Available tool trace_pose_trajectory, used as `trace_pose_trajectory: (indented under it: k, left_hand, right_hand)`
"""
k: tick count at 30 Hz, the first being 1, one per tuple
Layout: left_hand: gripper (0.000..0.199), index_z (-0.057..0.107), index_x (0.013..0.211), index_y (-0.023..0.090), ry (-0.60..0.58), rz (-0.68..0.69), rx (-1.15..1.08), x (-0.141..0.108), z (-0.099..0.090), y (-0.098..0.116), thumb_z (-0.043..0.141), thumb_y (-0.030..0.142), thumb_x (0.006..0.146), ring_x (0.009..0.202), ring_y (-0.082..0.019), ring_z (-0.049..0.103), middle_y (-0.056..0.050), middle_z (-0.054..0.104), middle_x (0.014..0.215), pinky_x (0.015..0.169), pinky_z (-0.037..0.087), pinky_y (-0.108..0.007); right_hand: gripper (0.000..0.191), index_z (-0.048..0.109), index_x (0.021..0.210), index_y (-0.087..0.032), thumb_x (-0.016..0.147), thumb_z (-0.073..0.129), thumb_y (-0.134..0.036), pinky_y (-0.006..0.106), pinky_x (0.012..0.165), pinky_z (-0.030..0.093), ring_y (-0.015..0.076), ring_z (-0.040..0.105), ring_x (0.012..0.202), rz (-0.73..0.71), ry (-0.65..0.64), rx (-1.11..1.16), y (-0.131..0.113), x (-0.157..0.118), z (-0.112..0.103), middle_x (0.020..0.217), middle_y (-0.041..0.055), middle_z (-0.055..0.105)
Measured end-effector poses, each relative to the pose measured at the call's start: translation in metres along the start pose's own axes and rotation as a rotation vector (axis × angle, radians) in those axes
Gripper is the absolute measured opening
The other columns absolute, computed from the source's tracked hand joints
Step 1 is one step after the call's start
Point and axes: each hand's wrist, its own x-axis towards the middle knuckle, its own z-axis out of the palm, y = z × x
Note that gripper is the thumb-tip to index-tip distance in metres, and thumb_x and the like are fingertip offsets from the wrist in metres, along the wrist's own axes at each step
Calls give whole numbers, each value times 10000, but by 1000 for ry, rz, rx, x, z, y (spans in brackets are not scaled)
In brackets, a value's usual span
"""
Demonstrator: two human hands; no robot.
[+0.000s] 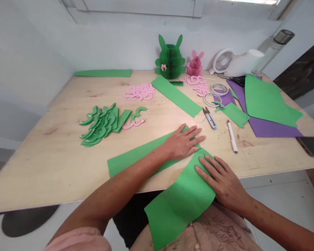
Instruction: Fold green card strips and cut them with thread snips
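Observation:
My left hand [181, 143] lies flat, fingers apart, on the right end of a long green paper strip [136, 155] on the table. Resting with spread fingers on a second green sheet [183, 191] is my right hand [221, 177]. That sheet hangs over the table's front edge onto my lap and bends in a curve. The two papers meet between my hands. Another green strip [176, 96] lies farther back, with small blue thread snips [210, 118] by its right end.
Green cutouts [101, 125] and pink cutouts [141, 91] lie left of centre. Green [171, 61] and pink [195, 63] paper rabbits stand at the back. Tape rolls [211, 99], a white pen [232, 136], purple sheets [272, 127] and a fan [223, 61] are on the right.

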Motion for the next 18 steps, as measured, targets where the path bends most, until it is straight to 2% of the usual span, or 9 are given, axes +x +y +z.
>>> trace_pose_trajectory:
  k: [18]
  left_hand:
    - [485,357,1437,290,-17,-6,-1,0,-1,1,261,443,987,1438,-209,229,-41,306,1549,1149,165,-473]
  right_hand:
    - [558,426,1416,-146,860,457,-105,593,1038,348,352,310,1379,36,1,8,-5,0,-1,1472,165,412]
